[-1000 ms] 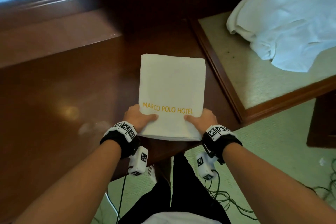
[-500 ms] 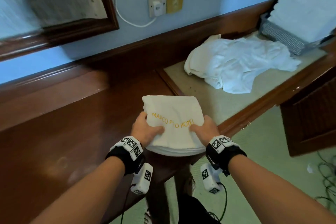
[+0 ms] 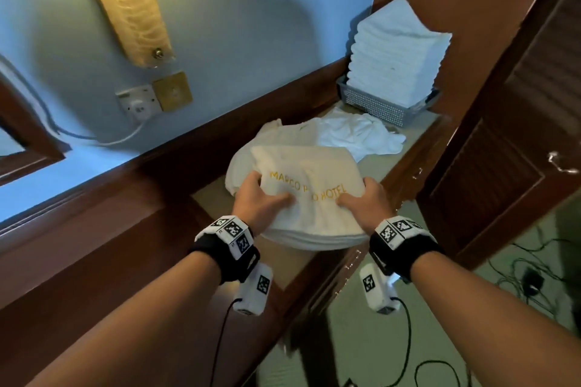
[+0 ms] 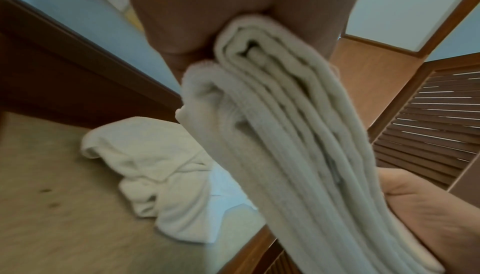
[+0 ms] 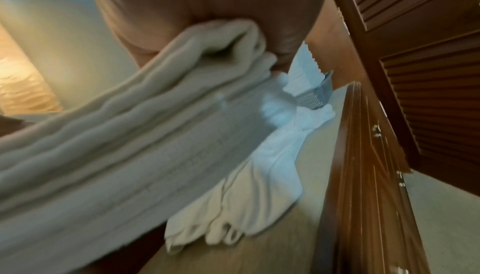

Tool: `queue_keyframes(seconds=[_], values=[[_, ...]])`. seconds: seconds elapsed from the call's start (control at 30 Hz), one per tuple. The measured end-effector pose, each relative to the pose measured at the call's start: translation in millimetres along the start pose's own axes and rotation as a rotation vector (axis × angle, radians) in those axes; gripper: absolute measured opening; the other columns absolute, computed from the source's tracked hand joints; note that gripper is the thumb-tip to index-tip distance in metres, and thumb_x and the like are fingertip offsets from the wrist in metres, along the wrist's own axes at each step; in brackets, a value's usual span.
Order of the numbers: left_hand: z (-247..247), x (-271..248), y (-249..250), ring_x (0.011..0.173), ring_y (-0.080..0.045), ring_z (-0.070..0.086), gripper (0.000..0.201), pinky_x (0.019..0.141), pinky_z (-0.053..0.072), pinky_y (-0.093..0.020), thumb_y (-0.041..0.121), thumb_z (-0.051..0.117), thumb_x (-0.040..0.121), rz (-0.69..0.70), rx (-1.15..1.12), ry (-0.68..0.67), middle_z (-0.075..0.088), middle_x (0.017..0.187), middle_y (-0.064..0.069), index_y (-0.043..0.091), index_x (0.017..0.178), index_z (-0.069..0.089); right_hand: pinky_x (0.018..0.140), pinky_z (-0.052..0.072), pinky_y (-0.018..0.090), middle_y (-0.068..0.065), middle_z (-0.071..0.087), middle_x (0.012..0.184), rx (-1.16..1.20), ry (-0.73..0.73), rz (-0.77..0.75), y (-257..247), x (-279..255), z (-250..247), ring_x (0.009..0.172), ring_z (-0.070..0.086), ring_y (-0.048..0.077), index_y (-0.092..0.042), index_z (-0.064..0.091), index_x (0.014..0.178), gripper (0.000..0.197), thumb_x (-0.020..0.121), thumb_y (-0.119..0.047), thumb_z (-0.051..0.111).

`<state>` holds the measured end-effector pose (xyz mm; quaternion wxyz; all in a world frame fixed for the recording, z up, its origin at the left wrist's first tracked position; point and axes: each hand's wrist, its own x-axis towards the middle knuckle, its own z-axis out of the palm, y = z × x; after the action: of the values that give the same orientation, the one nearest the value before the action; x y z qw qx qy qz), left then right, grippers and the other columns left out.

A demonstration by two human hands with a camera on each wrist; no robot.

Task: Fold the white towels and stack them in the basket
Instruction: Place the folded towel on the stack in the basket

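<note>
You hold the folded towel (image 3: pixel 309 198) in the air, your left hand (image 3: pixel 257 199) and right hand (image 3: pixel 366 201) each pinching a near corner. It looks soft, light and floppy, so support its sagging middle. Beyond your grip, the basket (image 3: pixel 375 105) already carries a tall stack; its inside is hidden.

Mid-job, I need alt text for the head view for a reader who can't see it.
Both hands, left hand and right hand, grip a folded towel lettered MARCO POLO HOTEL above a heap of unfolded towels. Behind it, a grey basket holds a tall stack of folded white towels.
</note>
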<state>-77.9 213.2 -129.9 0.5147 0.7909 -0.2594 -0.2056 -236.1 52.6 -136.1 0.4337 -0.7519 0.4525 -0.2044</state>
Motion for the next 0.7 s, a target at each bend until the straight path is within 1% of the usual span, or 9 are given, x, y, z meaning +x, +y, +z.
queue_keyframes(seconds=[0.07,0.17,0.3,0.33,0.4,0.47,0.57,0.63,0.7], values=[[33,21,24,0.093,-0.014,0.068,0.05,0.082,0.057,-0.034,0.022,0.09,0.07,0.018,-0.019,-0.011,0.069,0.101,0.006,0.021,0.106,0.057,0.071,0.044,0.03,0.001,0.06,0.09,0.017,0.011,-0.008,5,29,-32,0.085,0.059,0.024,-0.011,0.055,0.098,0.034,0.075,-0.016,0.079],[80,51,57,0.089,-0.012,0.068,0.046,0.077,0.057,-0.032,0.024,0.09,0.071,0.048,-0.021,-0.024,0.068,0.097,0.009,0.023,0.103,0.057,0.07,0.042,0.028,0.005,0.064,0.099,0.031,0.049,-0.032,15,71,-79,0.086,0.06,0.023,-0.008,0.059,0.105,0.037,0.075,-0.016,0.079],[140,87,95,0.083,-0.007,0.068,0.046,0.065,0.054,-0.021,0.02,0.088,0.073,0.088,-0.076,-0.037,0.069,0.096,0.009,0.018,0.107,0.058,0.072,0.041,0.027,0.007,0.062,0.103,0.016,0.083,-0.063,26,122,-136,0.09,0.059,0.023,-0.006,0.057,0.106,0.036,0.077,-0.015,0.077],[154,96,103,0.084,-0.009,0.069,0.047,0.067,0.056,-0.023,0.02,0.089,0.072,0.094,-0.084,-0.038,0.07,0.097,0.007,0.016,0.108,0.059,0.074,0.042,0.028,0.007,0.063,0.104,0.017,0.091,-0.068,28,132,-148,0.091,0.059,0.023,-0.007,0.057,0.106,0.035,0.077,-0.014,0.077],[180,113,117,0.087,-0.014,0.071,0.051,0.076,0.059,-0.032,0.025,0.089,0.071,0.106,-0.081,-0.035,0.072,0.1,0.003,0.015,0.111,0.061,0.076,0.044,0.028,0.007,0.064,0.106,0.018,0.107,-0.069,35,154,-172,0.093,0.06,0.023,-0.006,0.058,0.109,0.037,0.078,-0.013,0.076],[205,131,128,0.089,-0.015,0.071,0.052,0.08,0.06,-0.037,0.027,0.09,0.069,0.109,-0.075,-0.039,0.073,0.101,0.002,0.015,0.112,0.062,0.075,0.041,0.028,0.008,0.062,0.107,-0.023,0.117,-0.067,41,176,-193,0.092,0.057,0.023,-0.004,0.057,0.113,0.04,0.079,-0.017,0.076],[243,157,148,0.088,-0.014,0.07,0.049,0.08,0.059,-0.035,0.024,0.089,0.071,0.131,-0.086,-0.043,0.071,0.097,0.004,0.015,0.109,0.061,0.073,0.038,0.029,0.006,0.058,0.104,-0.113,0.137,-0.066,49,210,-223,0.09,0.054,0.023,-0.006,0.057,0.11,0.039,0.08,-0.023,0.075],[268,178,162,0.09,-0.014,0.068,0.048,0.082,0.057,-0.035,0.025,0.089,0.072,0.144,-0.09,-0.055,0.07,0.098,0.004,0.016,0.11,0.06,0.072,0.036,0.029,0.005,0.057,0.102,-0.123,0.152,-0.056,53,232,-242,0.09,0.054,0.023,-0.006,0.056,0.111,0.04,0.08,-0.023,0.075],[294,200,175,0.092,-0.016,0.068,0.052,0.082,0.057,-0.036,0.029,0.089,0.07,0.159,-0.091,-0.073,0.07,0.1,0.003,0.016,0.111,0.06,0.075,0.041,0.031,0.008,0.059,0.108,-0.125,0.181,-0.068,58,258,-260,0.094,0.056,0.025,-0.007,0.057,0.111,0.045,0.075,-0.025,0.077]])
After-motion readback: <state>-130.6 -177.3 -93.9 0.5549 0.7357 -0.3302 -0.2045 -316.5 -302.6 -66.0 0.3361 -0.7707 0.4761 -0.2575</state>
